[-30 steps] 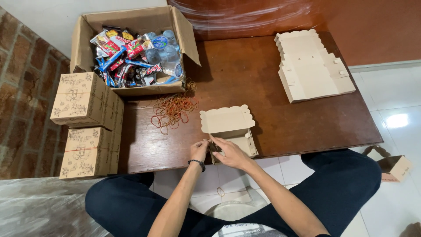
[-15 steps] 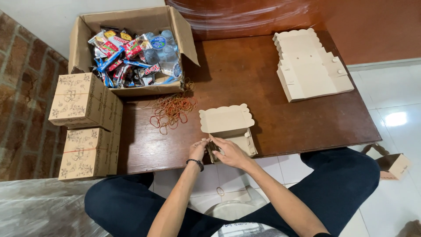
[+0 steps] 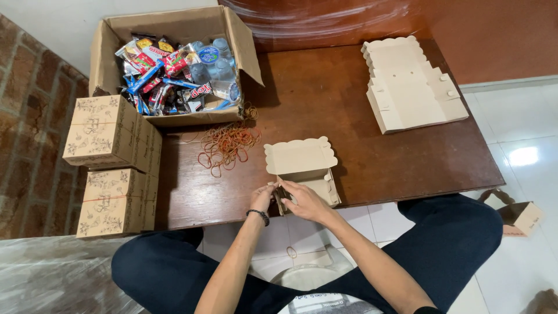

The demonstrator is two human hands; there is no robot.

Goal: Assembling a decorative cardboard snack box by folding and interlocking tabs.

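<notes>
Small tan cardboard box (image 3: pixel 304 172) sits at the lower centre of frame, on the near edge of the brown table (image 3: pixel 360 145), scalloped lid flap standing open toward the top of frame. Both hands are at its near-left corner. Left hand (image 3: pixel 263 197), with a dark wristband, has fingers pinched on the corner flap; right hand (image 3: pixel 303 200) is laid over the box's front wall, fingers curled onto the same corner. Whether a tab is caught between the fingertips is too small to tell.

Handling judgement: thin die-cut card, very light, stiff only along its folds, so it will likely slide on the table unless one hand steadies it. Walls probably buckle or crease if squeezed mid-panel; better hold looks like the corners and fold lines, or under the base. The scalloped lid edge looks easy to bend. Not slippery, matte surface.

Around it: loose pile of rubber bands (image 3: pixel 226 145) just left of and above the box, well clear of the hands. Big open carton of snack packets and bottles (image 3: pixel 174 64) at upper left. Stack of flat unfolded box blanks (image 3: pixel 407 87) at upper right. Two closed printed boxes (image 3: pixel 110 168) stacked at left edge. One rubber band on the floor between the knees.
</notes>
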